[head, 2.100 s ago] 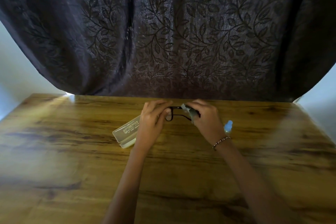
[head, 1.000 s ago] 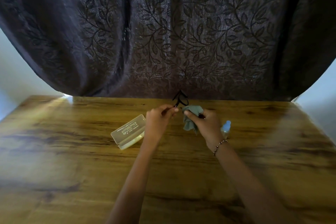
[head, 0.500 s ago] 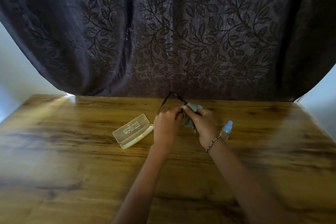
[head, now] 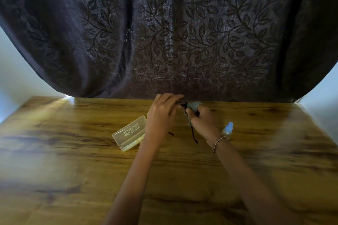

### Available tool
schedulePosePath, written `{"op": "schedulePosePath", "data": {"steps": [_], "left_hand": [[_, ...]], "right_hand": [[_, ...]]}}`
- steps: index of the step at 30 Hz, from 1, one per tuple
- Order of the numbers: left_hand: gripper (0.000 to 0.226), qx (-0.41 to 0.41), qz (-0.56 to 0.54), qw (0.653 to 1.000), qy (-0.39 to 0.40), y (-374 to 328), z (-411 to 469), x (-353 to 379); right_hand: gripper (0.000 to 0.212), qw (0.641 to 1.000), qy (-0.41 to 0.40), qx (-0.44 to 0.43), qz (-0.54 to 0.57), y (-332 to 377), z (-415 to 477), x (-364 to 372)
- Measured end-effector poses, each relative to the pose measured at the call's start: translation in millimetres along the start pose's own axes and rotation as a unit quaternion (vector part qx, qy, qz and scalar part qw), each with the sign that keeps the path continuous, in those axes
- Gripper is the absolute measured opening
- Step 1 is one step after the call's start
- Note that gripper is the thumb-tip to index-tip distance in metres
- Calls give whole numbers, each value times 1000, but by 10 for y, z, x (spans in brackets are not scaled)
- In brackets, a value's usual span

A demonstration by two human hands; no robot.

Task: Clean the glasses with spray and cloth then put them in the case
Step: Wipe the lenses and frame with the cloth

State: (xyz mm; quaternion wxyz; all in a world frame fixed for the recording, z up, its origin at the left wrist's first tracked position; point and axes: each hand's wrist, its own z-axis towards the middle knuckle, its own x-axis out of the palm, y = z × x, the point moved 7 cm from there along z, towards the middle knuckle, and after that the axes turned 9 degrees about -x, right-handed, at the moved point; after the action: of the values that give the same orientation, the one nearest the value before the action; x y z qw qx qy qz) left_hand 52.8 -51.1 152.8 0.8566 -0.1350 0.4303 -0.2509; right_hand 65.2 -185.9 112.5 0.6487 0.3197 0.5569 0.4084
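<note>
Glasses [head: 193,133] dark-framed, thin-armed, half under teal cloth [head: 194,105]

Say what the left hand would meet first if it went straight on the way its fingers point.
Probably the cloth held by the right hand: the left hand, which grips the glasses, points its fingers toward it. Depth is hard to judge.

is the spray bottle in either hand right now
No, the spray bottle stands on the table beside the right hand, which holds the cloth on the glasses that the left hand grips.
</note>
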Motion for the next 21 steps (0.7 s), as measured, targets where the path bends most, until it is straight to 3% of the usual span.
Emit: {"op": "schedulePosePath", "data": {"steps": [6, 14, 21], "left_hand": [[18, 59, 41, 997, 14, -14, -10, 16], [28, 82, 77, 992, 58, -15, -18, 120], [16, 98, 104, 989, 31, -49, -8, 118]], "right_hand": [[16, 996, 2, -67, -51, 65, -2, 10], [16, 998, -15, -65, -15, -4, -24, -2], [24, 995, -38, -85, 48, 39, -51, -21]]}}
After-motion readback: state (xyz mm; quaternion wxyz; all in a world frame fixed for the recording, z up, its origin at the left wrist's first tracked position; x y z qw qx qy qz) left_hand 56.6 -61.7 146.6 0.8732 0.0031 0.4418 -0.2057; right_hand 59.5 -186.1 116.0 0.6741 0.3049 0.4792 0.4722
